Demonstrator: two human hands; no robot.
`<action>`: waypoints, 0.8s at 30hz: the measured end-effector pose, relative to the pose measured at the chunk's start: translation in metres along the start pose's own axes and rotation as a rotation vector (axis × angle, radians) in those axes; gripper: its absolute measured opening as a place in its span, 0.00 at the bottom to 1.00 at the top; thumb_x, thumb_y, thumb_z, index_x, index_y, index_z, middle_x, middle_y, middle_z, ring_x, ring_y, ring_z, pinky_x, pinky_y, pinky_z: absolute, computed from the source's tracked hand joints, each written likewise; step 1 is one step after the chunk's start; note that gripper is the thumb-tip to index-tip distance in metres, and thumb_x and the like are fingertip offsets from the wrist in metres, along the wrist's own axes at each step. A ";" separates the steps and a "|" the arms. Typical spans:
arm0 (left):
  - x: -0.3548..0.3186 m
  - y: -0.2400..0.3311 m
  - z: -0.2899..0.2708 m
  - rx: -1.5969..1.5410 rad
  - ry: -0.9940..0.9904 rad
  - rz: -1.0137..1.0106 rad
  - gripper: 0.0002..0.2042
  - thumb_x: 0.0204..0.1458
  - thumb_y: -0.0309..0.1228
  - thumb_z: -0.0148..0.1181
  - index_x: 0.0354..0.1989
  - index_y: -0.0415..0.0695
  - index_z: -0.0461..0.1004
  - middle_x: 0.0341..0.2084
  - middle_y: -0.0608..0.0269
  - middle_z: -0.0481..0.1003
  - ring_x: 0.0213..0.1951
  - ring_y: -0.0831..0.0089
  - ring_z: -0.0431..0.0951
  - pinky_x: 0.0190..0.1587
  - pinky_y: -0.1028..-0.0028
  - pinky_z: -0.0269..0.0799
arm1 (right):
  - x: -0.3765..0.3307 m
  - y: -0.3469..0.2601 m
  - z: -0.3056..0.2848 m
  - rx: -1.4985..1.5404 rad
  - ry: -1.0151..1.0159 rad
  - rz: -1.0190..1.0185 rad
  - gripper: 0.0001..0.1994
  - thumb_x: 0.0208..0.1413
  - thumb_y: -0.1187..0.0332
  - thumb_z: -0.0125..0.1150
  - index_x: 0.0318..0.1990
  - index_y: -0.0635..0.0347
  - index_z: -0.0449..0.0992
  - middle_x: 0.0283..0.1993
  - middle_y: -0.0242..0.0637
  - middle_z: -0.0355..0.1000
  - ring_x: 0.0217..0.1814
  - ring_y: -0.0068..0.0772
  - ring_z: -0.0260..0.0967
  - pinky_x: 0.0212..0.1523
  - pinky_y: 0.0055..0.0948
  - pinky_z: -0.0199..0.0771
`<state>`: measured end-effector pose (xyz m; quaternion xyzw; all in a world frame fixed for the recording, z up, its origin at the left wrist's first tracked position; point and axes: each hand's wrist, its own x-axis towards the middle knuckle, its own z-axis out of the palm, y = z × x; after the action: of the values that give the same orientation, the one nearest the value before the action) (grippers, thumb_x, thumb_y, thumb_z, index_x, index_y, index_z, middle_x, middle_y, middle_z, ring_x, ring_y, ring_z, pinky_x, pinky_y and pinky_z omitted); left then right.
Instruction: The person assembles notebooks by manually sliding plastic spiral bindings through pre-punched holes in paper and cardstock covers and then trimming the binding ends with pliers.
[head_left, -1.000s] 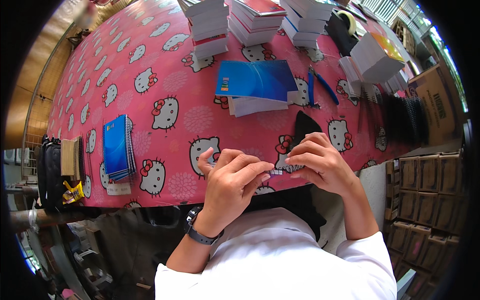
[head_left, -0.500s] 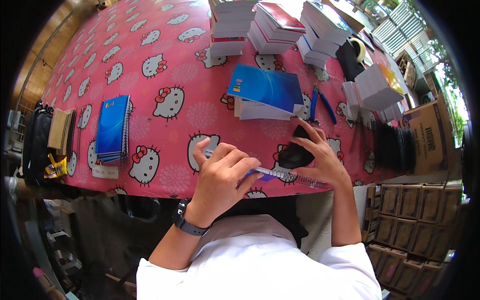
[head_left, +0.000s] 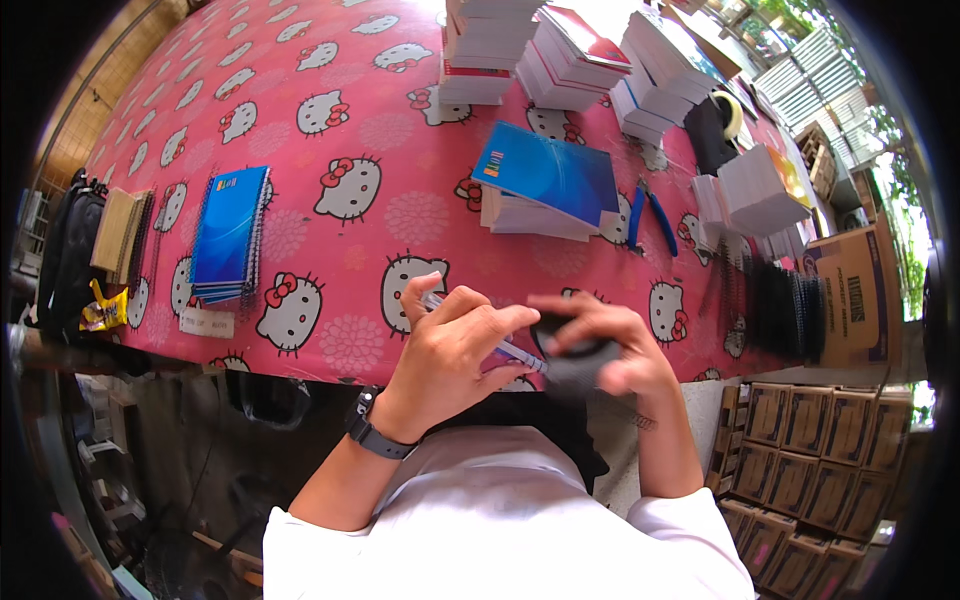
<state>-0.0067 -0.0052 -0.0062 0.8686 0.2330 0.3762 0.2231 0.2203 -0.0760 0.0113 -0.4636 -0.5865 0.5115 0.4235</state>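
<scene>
My left hand [head_left: 450,335], with a dark watch on its wrist, grips a small notebook [head_left: 515,352] seen nearly edge-on above the table's near edge. My right hand [head_left: 620,350] is smeared by motion. Between its thumb and fingers sits a soft-looking black pad [head_left: 578,374], close against the notebook's right end; its exact kind cannot be made out. A thin wire coil [head_left: 635,419] shows faintly below the right hand, blurred. Just beyond the hands, a blue-covered notebook [head_left: 550,172] tops a small stack of pages, beside blue-handled pliers [head_left: 654,222].
Pink patterned cloth [head_left: 420,215] covers the table. Tall book stacks [head_left: 570,60] stand at the back. Black coils [head_left: 785,308] and a cardboard box [head_left: 855,290] lie right. Left are blue spiral notebooks [head_left: 230,235] and a yellow packet [head_left: 104,308]. Cartons [head_left: 810,440] sit below right.
My right hand has lifted and drawn the black pad off the tabletop toward me, beside the notebook's end. The coil that stretched rightward from the notebook now shows lower. My left hand keeps its grip.
</scene>
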 end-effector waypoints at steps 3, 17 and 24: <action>-0.002 -0.002 0.000 -0.043 0.022 -0.007 0.32 0.31 0.36 0.76 0.51 0.56 0.70 0.26 0.78 0.75 0.37 0.79 0.73 0.59 0.59 0.46 | 0.005 0.007 -0.003 -0.140 0.103 0.004 0.33 0.35 0.39 0.70 0.37 0.63 0.82 0.56 0.54 0.70 0.56 0.47 0.67 0.59 0.42 0.59; -0.020 -0.035 0.007 -0.684 -0.021 -0.439 0.32 0.34 0.21 0.76 0.48 0.45 0.63 0.33 0.69 0.66 0.38 0.80 0.69 0.42 0.78 0.68 | 0.015 0.011 0.010 -0.045 0.105 0.162 0.35 0.34 0.38 0.70 0.38 0.65 0.81 0.59 0.55 0.67 0.55 0.42 0.67 0.56 0.36 0.63; -0.025 -0.044 0.014 -0.755 -0.043 -0.432 0.24 0.36 0.18 0.74 0.35 0.47 0.62 0.33 0.68 0.66 0.38 0.79 0.69 0.42 0.77 0.68 | 0.027 0.002 0.011 -0.267 0.097 -0.014 0.27 0.38 0.46 0.71 0.38 0.60 0.82 0.60 0.54 0.67 0.57 0.45 0.67 0.58 0.39 0.63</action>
<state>-0.0223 0.0121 -0.0534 0.6650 0.2510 0.3613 0.6036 0.2038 -0.0514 0.0085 -0.5358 -0.6314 0.4029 0.3897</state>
